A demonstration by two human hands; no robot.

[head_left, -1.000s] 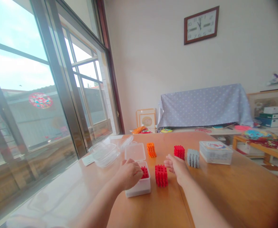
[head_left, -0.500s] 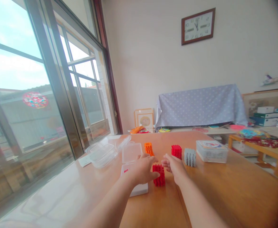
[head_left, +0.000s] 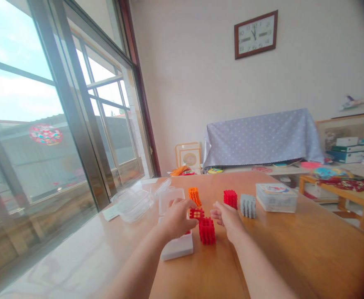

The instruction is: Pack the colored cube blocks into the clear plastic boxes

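My left hand [head_left: 177,218] is closed on a small flat red grid piece [head_left: 196,213], held just above and left of a red grid cube [head_left: 207,231] on the wooden table [head_left: 294,249]. Under that hand sits a small white box [head_left: 177,248] with red pieces inside, mostly hidden by the hand. Just right of the red cube my right hand [head_left: 228,220] rests on the table with its fingers curled loosely and nothing seen in them. Farther back stand an orange block [head_left: 194,196], a second red cube [head_left: 230,199] and a grey block [head_left: 248,206].
Clear plastic containers and lids [head_left: 135,201] lie at the table's left near the window. A white lidded box [head_left: 276,197] sits to the right of the grey block. Behind the table are a cloth-covered piece of furniture [head_left: 262,137] and a cluttered low table [head_left: 340,178].
My left hand came out of the white box with a red piece and carried it right and up to the red cube. The right hand stayed put.
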